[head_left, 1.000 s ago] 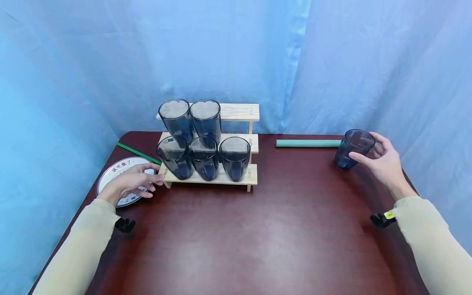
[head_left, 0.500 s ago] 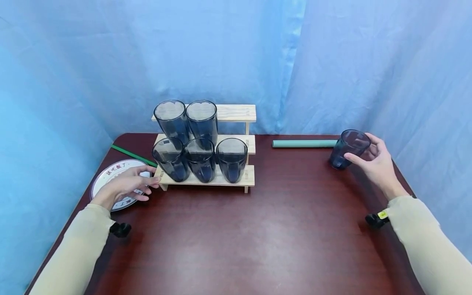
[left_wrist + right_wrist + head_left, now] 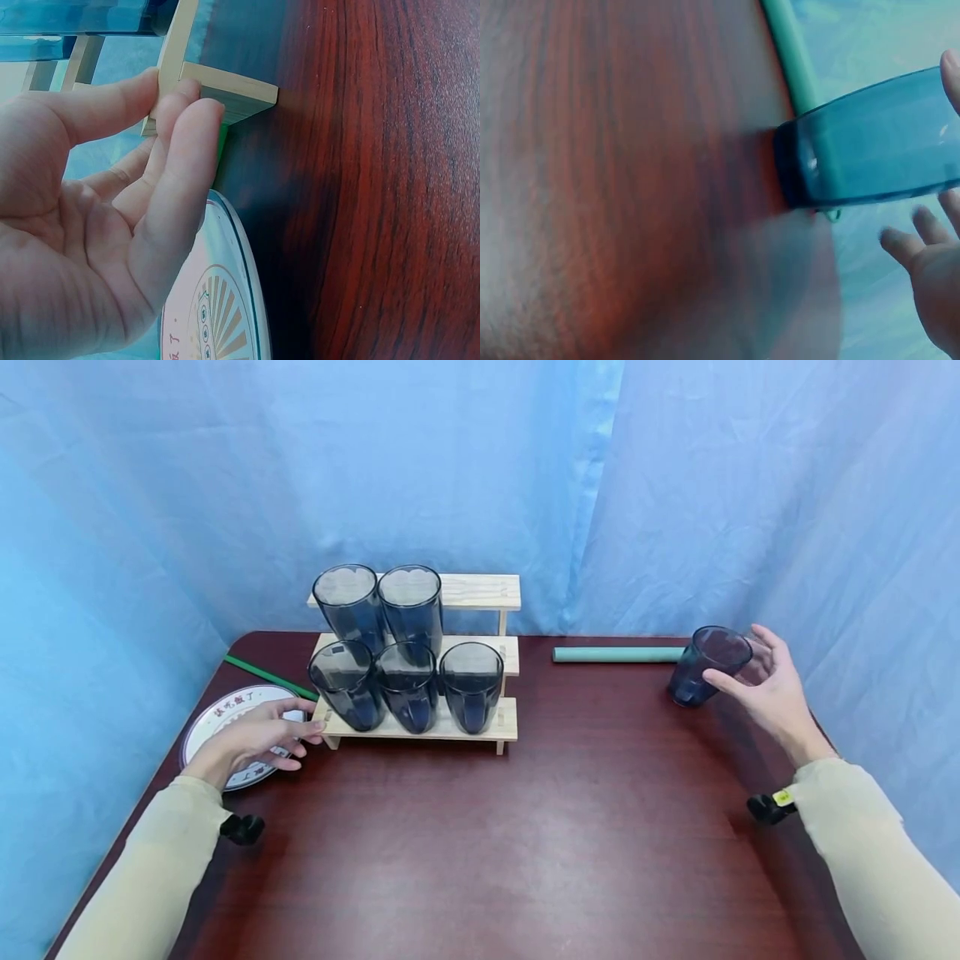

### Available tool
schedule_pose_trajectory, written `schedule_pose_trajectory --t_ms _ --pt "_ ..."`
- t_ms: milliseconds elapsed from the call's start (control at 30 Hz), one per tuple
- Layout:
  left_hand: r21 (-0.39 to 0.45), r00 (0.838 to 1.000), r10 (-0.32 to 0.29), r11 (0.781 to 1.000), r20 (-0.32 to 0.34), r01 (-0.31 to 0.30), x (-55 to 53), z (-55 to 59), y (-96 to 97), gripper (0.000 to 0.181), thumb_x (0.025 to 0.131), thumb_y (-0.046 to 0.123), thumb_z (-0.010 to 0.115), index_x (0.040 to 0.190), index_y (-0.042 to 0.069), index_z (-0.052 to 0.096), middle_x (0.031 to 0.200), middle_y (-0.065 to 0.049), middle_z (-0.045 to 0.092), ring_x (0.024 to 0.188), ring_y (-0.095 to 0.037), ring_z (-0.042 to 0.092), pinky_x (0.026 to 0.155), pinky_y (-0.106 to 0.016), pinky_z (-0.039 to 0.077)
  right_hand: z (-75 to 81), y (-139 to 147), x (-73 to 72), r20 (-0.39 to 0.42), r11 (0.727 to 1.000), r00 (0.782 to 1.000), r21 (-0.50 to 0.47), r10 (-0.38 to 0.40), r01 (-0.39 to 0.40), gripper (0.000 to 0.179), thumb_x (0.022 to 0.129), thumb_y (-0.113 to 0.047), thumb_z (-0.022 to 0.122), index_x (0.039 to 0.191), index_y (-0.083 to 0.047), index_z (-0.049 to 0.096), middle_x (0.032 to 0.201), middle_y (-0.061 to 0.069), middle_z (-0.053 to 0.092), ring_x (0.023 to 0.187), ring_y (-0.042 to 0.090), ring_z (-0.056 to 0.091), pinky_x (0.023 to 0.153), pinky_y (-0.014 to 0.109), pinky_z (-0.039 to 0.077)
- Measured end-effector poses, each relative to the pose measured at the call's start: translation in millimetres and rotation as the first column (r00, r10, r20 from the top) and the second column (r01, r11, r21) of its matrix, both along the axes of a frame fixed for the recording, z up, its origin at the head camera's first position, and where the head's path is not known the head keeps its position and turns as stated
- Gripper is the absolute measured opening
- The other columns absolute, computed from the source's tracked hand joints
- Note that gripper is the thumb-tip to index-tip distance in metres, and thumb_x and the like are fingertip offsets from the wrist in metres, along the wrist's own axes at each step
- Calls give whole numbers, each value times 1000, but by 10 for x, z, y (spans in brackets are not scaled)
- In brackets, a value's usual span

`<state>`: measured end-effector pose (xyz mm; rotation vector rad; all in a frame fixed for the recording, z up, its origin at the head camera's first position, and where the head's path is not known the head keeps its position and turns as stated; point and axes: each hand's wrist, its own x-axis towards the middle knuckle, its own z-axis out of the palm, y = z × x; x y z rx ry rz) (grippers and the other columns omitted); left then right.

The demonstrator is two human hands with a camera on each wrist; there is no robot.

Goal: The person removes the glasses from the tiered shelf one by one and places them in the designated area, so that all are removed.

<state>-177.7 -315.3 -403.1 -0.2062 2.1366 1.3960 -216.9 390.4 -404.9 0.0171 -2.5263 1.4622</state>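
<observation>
In the head view, my left hand [image 3: 258, 739] pinches the wooden rack [image 3: 480, 591], left of centre, probably to steady its glasses [image 3: 471, 693]; my right hand [image 3: 776, 697] stands loosely around a dark glass [image 3: 703, 653], right of frame. The left wrist view shows that pinch, upper left. In the right wrist view, several fingers [image 3: 930, 225] clear the glass, apparently because the counter [image 3: 630, 150] supports it.

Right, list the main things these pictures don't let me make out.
Plate, middle, head view: partly covered by the left hand.
Green stick, near end, head view: lost behind the rack and left hand.
Lone glass, rim, right wrist view: cut off by the right edge, as is part of the right hand.
Tabletop, grain, right wrist view: blurred.
</observation>
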Motion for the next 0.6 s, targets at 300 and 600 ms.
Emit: schedule_pose_trajectory --t_ms 300,600 --pt "-1 1000 -10 1000 3 10 1 1 0 78 99 35 68 154 0 26 116 -16 66 83 -22 60 77 -41 61 530 -365 21 -263 996 965 -90 -15 -9 72 88 -1 77 152 -16 47 150 3 49 141 13 40 110 19 35" --pt "-1 1000 -4 1000 1 4 -8 -12 -2 75 99 35 68 153 1 28 116 -17 66 82 -22 60 78 -41 61 851 -923 -59 -288 969 935 -73 205 -235 75 90 2 74 154 -20 44 152 9 49 138 19 46 104 21 44"
